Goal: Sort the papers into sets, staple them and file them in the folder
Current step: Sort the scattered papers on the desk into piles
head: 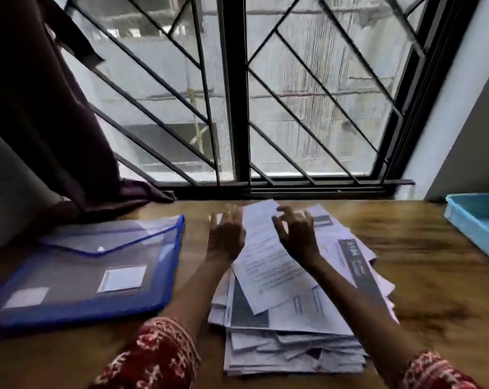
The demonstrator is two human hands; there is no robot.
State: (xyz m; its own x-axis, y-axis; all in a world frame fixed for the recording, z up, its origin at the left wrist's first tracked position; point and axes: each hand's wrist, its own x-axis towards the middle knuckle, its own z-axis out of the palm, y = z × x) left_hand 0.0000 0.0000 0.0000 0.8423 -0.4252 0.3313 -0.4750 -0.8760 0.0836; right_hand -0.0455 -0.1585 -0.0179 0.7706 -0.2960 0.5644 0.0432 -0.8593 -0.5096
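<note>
We've got both hands over the messy paper pile (pixel 288 318) mid-frame: left hand (pixel 226 239) spread, right hand (pixel 297 236) loosely curled, pinching nothing; blue folder (pixel 83 276) lower left.

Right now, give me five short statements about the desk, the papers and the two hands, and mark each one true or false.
1. The blue folder lies to the left of the paper pile. True.
2. The folder's flap is open and papers stick out of it. False: the flap lies closed and no papers stick out.
3. Both the left hand and the right hand are over the far end of the pile. True.
4. The pile is squared into one neat stack. False: the sheets lie fanned at different angles.
5. The light blue tray sits at the left edge of the wooden desk. False: it sits at the right edge.
</note>
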